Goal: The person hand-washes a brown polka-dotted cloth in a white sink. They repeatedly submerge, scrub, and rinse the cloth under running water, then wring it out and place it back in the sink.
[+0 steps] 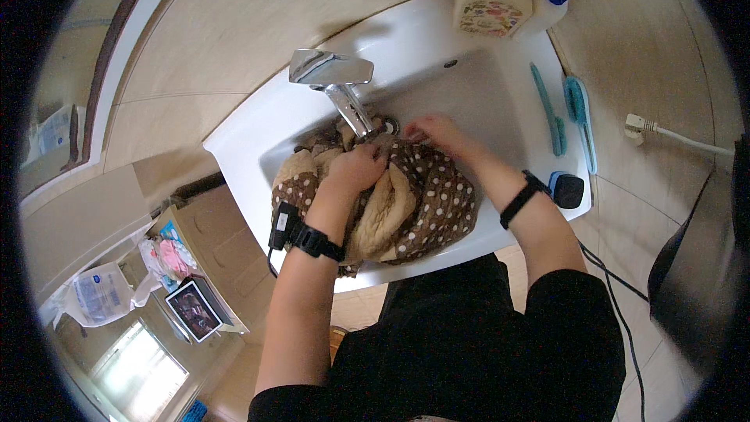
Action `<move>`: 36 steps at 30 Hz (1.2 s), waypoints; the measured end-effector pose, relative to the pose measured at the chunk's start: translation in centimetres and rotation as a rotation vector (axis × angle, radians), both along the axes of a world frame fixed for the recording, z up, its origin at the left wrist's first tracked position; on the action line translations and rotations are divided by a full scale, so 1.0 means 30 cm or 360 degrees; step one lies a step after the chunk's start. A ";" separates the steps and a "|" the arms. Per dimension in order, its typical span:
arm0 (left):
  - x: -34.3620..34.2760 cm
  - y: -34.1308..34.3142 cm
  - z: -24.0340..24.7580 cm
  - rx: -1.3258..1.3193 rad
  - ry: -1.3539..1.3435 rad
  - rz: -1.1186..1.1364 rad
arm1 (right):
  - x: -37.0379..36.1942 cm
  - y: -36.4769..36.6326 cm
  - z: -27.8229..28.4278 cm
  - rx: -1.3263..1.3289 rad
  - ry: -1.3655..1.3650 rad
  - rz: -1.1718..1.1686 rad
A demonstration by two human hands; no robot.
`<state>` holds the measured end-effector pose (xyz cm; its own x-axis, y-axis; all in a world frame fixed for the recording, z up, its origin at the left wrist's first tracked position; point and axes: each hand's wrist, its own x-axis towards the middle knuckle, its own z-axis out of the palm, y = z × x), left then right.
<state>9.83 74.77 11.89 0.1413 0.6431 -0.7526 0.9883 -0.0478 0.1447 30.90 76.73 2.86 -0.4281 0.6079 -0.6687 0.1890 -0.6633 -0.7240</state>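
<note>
A brown fabric with white dots and a cream fleecy side (422, 203) lies bunched in the white sink (516, 70), and some of it spills over the front rim. Its upper part sits under the chrome faucet (351, 109) and looks wet. My left hand (359, 166) is closed on a fold of the fabric just below the spout, with its fingertips partly hidden. Right of the spout, my right hand (439, 134) is at the fabric's upper edge. Its fingers are bent and a little apart, slightly blurred, and nothing shows between them.
On the sink's right ledge lie a teal brush (576, 101), a slim teal tool (551, 113) and a dark blue-rimmed box (566, 190). A cream bottle with a yellow top (492, 8) and a white bottle (545, 6) stand behind. A plug with a cord (641, 126) is at the right wall.
</note>
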 end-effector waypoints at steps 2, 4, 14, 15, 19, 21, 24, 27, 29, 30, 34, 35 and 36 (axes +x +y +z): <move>0.019 0.002 0.038 -0.0020 0.0036 -0.0010 | -0.008 0.051 -0.074 0.0570 -0.0455 0.0369; 0.028 0.006 0.059 -0.0055 0.0105 0.0005 | -0.051 0.083 -0.153 0.0864 -0.0722 0.0775; -0.001 -0.001 0.029 0.0013 -0.0062 0.0056 | -0.234 0.139 -0.268 0.0882 -0.1064 0.1789; -0.001 -0.001 0.031 0.0042 -0.0085 0.0052 | -0.242 0.143 -0.268 0.1014 -0.1069 0.1936; 0.004 0.001 0.045 0.0013 -0.0062 0.0070 | -0.266 0.123 -0.317 0.1049 -0.1211 0.1809; 0.006 0.002 0.050 0.0021 -0.0065 0.0082 | -0.265 0.107 -0.358 0.1164 -0.1183 0.1573; 0.006 -0.001 0.052 -0.0009 -0.0089 0.0125 | -0.266 0.098 -0.396 0.1182 -0.1174 0.1938; 0.003 0.007 0.045 -0.0016 -0.0063 0.0085 | -0.254 0.087 -0.381 0.1113 -0.1286 0.1661; -0.002 0.007 0.038 -0.0028 -0.0069 0.0066 | -0.240 0.074 -0.349 0.1239 -0.1272 0.1655; -0.003 0.008 0.033 -0.0030 -0.0096 0.0068 | -0.235 0.071 -0.332 0.1303 -0.1265 0.1657; -0.012 -0.002 0.019 0.0006 -0.0135 0.0097 | -0.231 0.071 -0.283 0.1088 -0.1103 0.1512; -0.014 -0.004 0.016 0.0025 -0.0139 0.0092 | -0.234 0.077 -0.278 0.1082 -0.1081 0.1529; -0.015 -0.006 0.016 0.0032 -0.0147 0.0085 | -0.236 0.082 -0.275 0.1131 -0.1049 0.1515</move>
<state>9.37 74.59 12.36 0.1748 0.6665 -0.7247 0.9720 0.0008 0.2352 23.80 79.19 -5.38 -0.5973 0.5546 -0.5794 0.8018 0.3932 -0.4501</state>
